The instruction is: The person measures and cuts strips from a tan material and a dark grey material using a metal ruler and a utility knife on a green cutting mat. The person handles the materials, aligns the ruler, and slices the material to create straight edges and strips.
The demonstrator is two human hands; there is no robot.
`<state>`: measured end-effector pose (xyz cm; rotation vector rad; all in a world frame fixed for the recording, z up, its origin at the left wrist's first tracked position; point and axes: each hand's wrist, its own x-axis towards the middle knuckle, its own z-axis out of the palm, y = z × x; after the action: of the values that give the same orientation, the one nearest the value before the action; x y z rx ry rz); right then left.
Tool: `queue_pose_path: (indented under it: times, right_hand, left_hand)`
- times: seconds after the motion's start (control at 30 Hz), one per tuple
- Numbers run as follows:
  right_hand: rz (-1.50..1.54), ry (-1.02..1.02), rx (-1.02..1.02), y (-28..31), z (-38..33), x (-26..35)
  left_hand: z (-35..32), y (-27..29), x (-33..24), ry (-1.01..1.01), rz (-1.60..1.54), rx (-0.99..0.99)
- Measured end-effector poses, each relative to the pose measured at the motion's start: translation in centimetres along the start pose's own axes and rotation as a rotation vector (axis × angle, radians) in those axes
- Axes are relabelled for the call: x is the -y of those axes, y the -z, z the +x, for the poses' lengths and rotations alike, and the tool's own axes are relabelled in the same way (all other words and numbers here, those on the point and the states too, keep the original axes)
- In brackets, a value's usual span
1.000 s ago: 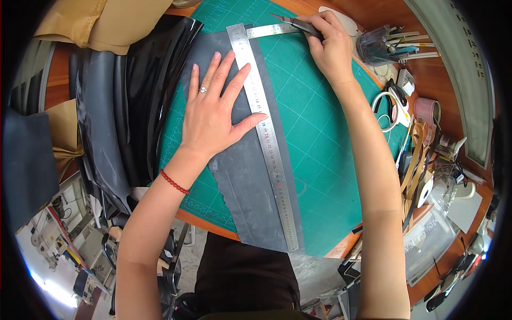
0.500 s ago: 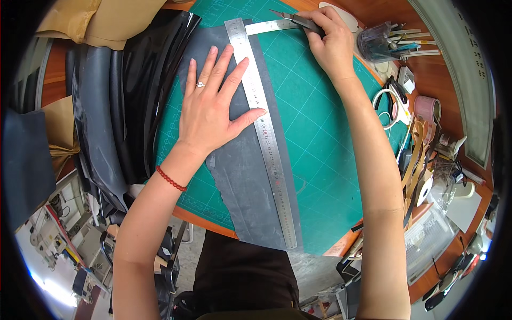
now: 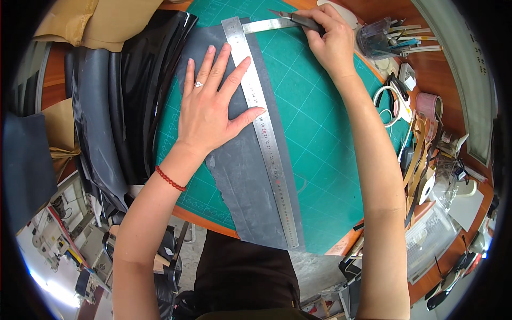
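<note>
My left hand (image 3: 205, 109) lies flat with fingers spread, pressing on a long steel ruler (image 3: 269, 144) and a dark grey sheet (image 3: 237, 176), perhaps leather. The ruler runs lengthwise along the sheet, leaving a narrow grey strip on its right. At the far end, a shorter steel ruler (image 3: 269, 24) lies crosswise, its left end against the long ruler. My right hand (image 3: 330, 42) is closed around a craft knife (image 3: 304, 20), blade pointing left above the short ruler. That ruler's right end reaches the fingers; whether they also grip it is hidden.
Beneath everything lies a green cutting mat (image 3: 320, 154) with a grid. Black and grey rolled sheets (image 3: 101, 117) are piled at the left, tan material (image 3: 106, 24) behind them. On the right stand a clear tool cup (image 3: 376, 38), scissors (image 3: 392, 104), a pink tape roll (image 3: 428, 105) and clutter.
</note>
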<state>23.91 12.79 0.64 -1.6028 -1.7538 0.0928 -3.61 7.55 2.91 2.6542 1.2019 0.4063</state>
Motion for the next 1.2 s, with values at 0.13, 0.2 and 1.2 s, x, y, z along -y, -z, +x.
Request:
queue_pose_path:
  times: [0.13,0.2,1.2]
  right_hand:
    - [0.04,0.015,0.013,-0.12,0.08,0.34]
    - [0.035,-0.01,0.02,0.05,0.11,0.5]
    - [-0.03,-0.009,0.014,-0.02,-0.01,0.88]
  left_hand:
    - [-0.15,0.21,0.17,0.031,-0.008,0.009]
    - [-0.11,0.4,0.09,0.033,-0.023,0.01]
    - [0.01,0.24,-0.06,0.038,0.025,0.014]
